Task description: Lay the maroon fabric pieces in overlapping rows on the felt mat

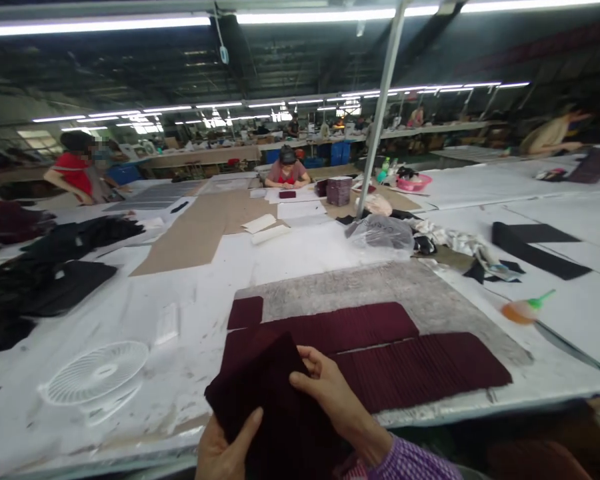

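My left hand (pixel 230 443) is closed on the lower left edge of a stack of dark maroon fabric pieces (pixel 275 413), its thumb lying on top. At the stack's upper right edge, my right hand (pixel 330 390) pinches it between thumb and fingers. The stack is tilted in front of me, and its lower part runs out of view. Just beyond it, overlapping rows of maroon fabric pieces (pixel 420 370) lie fanned out on a grey board (pixel 360 287). A single maroon piece (pixel 245 312) lies at the far left corner of the board.
On the white table (pixel 195 300) stands a white fan (pixel 100 373) at the left. Dark cloth (pixel 70 287) is heaped beyond it. An orange bottle with a green nozzle (pixel 523 311) lies right. A metal pole (pixel 380 113) rises near a plastic bag (pixel 383 233). A person (pixel 287 175) works across the table.
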`<state>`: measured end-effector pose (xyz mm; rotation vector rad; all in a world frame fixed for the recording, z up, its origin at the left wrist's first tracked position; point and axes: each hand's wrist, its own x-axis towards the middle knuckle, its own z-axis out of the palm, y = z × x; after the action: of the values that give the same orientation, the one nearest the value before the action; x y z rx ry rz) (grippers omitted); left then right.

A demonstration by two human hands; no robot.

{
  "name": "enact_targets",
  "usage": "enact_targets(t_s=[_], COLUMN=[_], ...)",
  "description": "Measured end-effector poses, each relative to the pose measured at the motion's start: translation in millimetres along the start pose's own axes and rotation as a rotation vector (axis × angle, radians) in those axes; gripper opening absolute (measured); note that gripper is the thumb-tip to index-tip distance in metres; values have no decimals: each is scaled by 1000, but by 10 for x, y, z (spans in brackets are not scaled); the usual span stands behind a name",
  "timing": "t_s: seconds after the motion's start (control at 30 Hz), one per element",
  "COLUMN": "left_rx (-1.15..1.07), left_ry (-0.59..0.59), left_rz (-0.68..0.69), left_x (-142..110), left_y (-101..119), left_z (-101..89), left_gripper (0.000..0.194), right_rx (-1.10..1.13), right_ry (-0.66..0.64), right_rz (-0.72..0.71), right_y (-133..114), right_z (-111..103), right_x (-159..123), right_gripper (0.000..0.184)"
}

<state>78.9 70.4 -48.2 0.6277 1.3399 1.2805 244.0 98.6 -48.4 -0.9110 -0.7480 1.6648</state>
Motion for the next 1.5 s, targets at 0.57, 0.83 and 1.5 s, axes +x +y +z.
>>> enact_targets(t_s=[0.57, 0.83, 1.5], left_rx=[420, 734, 1048], left_ry=[-538, -481, -504], left_rz=[267, 553, 685], left_x=[839, 959, 927], left_y=[-1376, -2289, -2438], left_z=[2273, 2695, 2704], left_gripper=[27, 35, 50], right_rx=[-687, -1050, -1495], right_ry=[235, -79, -485], right_rz=[245, 457, 497], right_y=[-1475, -1835, -1397], right_z=[-3036, -3839, -4142], right_x=[173, 653, 1575], right_gripper=[22, 21, 23])
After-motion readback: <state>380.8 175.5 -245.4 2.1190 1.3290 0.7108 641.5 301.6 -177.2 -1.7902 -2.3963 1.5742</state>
